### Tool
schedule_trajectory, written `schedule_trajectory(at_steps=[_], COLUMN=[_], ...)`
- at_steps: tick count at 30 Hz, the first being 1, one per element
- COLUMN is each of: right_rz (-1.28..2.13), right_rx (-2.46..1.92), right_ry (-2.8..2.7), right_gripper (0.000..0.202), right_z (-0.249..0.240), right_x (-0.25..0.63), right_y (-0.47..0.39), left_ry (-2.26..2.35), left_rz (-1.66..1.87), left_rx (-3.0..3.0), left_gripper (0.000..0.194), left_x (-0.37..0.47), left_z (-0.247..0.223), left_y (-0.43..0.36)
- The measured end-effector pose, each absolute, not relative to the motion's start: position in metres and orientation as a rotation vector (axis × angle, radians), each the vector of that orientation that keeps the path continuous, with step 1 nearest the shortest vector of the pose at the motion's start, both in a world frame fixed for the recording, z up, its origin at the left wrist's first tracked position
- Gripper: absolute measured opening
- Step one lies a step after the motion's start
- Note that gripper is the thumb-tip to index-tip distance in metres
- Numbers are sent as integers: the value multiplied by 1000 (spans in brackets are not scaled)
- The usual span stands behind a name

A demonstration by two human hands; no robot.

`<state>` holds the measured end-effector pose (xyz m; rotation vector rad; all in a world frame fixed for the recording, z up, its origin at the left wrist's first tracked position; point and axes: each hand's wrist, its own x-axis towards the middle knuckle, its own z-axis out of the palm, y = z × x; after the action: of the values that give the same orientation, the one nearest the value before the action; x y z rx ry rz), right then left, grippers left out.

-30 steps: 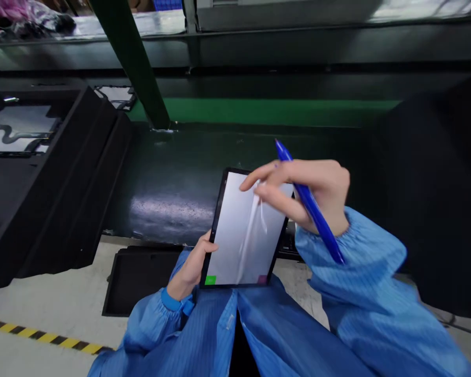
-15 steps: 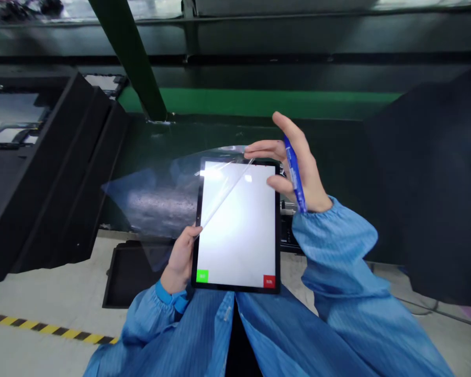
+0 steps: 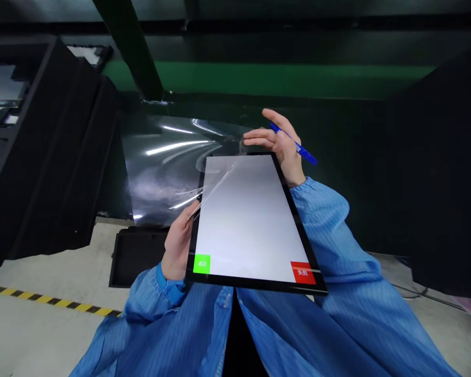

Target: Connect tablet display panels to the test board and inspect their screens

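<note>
Just then, the lit tablet [image 3: 251,225] lay tilted in front of me, its near edge over my lap, a green square [image 3: 201,264] at the screen's near left corner and a red square [image 3: 303,273] at the near right. My left hand [image 3: 176,245] was closed on its left edge. My right hand [image 3: 286,149] was at the far right corner, a blue pen [image 3: 306,154] lodged between the fingers; two of them lay together, pointing left, and another stood spread apart. Whether those two pinched the clear film [image 3: 157,162], I couldn't tell. That film stretched left over the dark bench [image 3: 337,141], its diagonal edge crossing the screen's far left corner. A black tray [image 3: 135,256] sat left of my left hand.
</note>
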<state>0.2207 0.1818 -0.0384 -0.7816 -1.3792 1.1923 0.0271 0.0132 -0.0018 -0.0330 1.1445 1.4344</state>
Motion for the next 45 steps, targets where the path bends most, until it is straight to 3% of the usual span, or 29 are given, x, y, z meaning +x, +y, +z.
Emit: schedule_trajectory(at_steps=[5,14,24,28,32,35,38,45], right_rz=[1235,1251,1261,1276,1304,1279,1252,1221], right_rx=[-761,-638,-606,-667,-671,-676,-709,-615], right_ry=[-1351,-1276,-1284,-1278,-1290,-1304,-1341,-1381], right_gripper=[56,38,33,40,46,54,50,46], right_z=[-40,-40,-37,-33,-34,-36,-33,-27], right_x=[222,218,219,220,221,222,223,224], right_y=[181,178,177,173,174,176,174,167], left_ry=[1108,1305,1618,1809,1479,1214,1058,1037], left_rz=[1437,1407,1343,1338,1240,1125,1083,1127], left_rx=[-73,-59,299,278,140,80,7,-87], left_gripper=[47,44,26,21,8,19,30,22], left_x=[28,34,32,33,33,30,26,22], left_z=[-2,17,11,8,3,-5,-17,-30], left_y=[12,17,15,15,12,7,5,6])
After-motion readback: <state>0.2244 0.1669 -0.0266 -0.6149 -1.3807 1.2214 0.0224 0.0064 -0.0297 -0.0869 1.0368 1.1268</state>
